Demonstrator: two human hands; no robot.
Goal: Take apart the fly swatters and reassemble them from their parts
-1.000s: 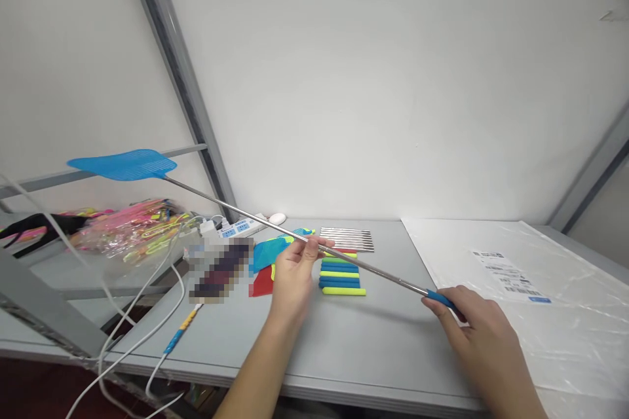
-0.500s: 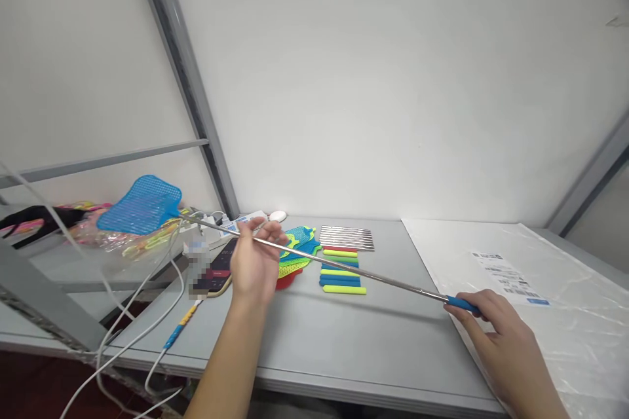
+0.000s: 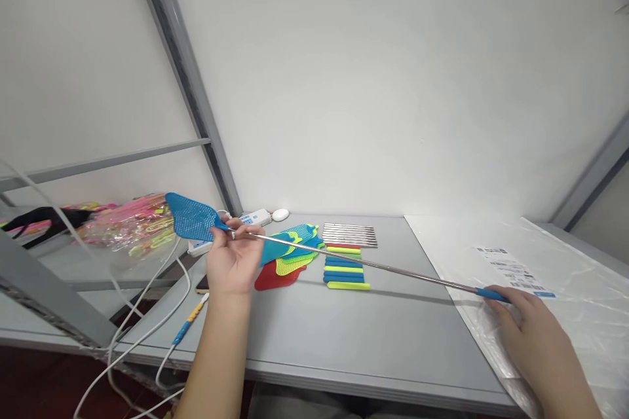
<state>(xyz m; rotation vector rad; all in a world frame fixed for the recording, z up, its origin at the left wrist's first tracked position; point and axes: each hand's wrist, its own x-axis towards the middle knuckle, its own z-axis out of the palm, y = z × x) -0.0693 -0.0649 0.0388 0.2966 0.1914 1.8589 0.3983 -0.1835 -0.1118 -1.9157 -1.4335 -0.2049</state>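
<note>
A long fly swatter with a blue mesh head (image 3: 194, 217), a thin metal rod (image 3: 373, 264) and a blue handle (image 3: 493, 294) stretches above the table. My left hand (image 3: 233, 255) is palm up, fingers curled about the rod just beside the head. The handle is gripped by my right hand (image 3: 535, 334), over the white plastic bag. Under the rod lie loose swatter heads (image 3: 282, 276) in red, green, yellow and blue, stacked and fanned. To their right are a row of coloured handles (image 3: 346, 270) and a set of metal rods (image 3: 350, 234).
A white plastic bag with a label (image 3: 472, 242) covers the table's right side. At left are white cables (image 3: 162, 321), a phone (image 3: 202, 285) partly behind my arm, a power strip (image 3: 255, 218) and clear-wrapped colourful items (image 3: 140, 222). A grey metal post (image 3: 181, 72) rises behind.
The swatter has shifted right, with my right hand farther over the bag. My left hand has moved left along the rod to the head, its fingers now more curled.
</note>
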